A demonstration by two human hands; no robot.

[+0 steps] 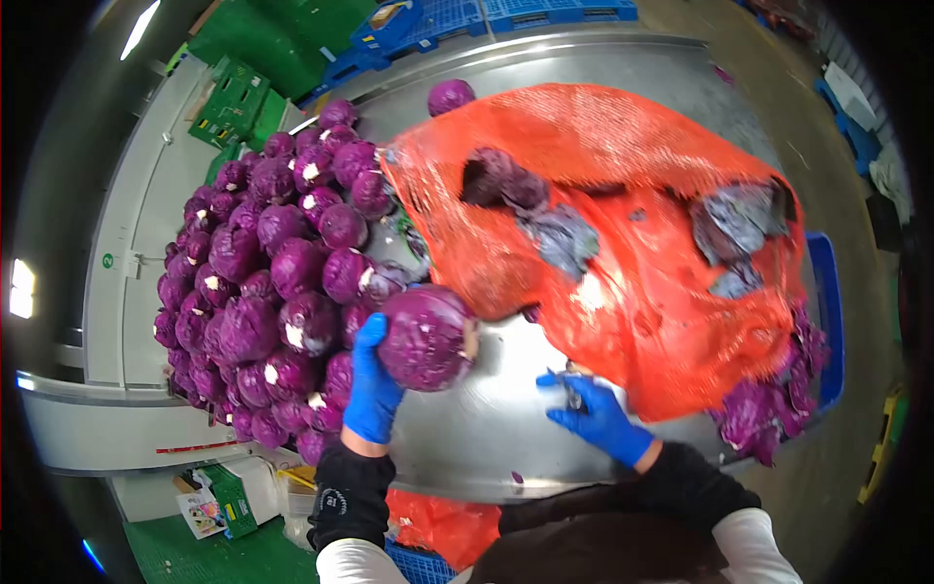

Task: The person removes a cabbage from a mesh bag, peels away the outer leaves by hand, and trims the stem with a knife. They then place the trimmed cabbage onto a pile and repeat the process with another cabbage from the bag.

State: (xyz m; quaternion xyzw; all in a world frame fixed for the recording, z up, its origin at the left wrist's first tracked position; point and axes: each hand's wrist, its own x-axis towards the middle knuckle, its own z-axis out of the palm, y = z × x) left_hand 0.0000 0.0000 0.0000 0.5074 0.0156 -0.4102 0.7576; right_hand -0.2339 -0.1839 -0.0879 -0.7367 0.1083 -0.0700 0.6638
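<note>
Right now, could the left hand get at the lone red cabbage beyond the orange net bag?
Probably not: the left hand holds a red cabbage, and heaped cabbages and orange net bag lie before the lone cabbage.

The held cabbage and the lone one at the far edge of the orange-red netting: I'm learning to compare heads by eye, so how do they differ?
The held cabbage is gripped in the left hand; the lone cabbage sits on the metal table.
The held cabbage shows its pale stem end, facing right; the lone cabbage shows none.
The held cabbage looks bigger, perhaps only because it is nearer than the lone cabbage.
Both are purple and roundish.
</note>
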